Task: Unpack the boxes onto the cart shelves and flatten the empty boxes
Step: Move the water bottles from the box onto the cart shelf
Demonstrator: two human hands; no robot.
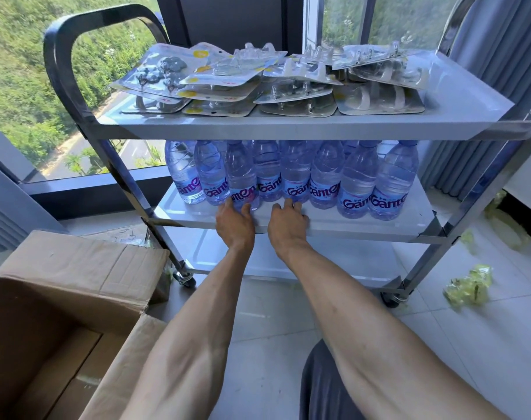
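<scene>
Cardboard fills your near left: an open box (55, 322) sits on the floor with its flaps up, and nothing shows inside it but its bare cardboard bottom. Just right of it stands the steel cart (76, 95), its curved handle at the far left against the window. On the top shelf (288, 128) lie overlapping blister packs of hooks (267, 80), spread from left to right. On the middle shelf (364, 227) a crowd of water bottles (328, 180) stands upright in rows, labels facing you. Your left hand (234, 222) rests at that shelf's near edge, fingers reaching to the base of one front bottle (241, 180); you cannot tell whether they curl round it or only touch it. Your right hand (288, 221) lies just beside it, fingers fairly straight, tips against the foot of the next bottle (295, 177), gripping nothing. The bottom shelf (334, 262) shows below your wrists. To the near right, crumpled greenish plastic wrap (468, 287) lies on the tiled floor (485, 344).
</scene>
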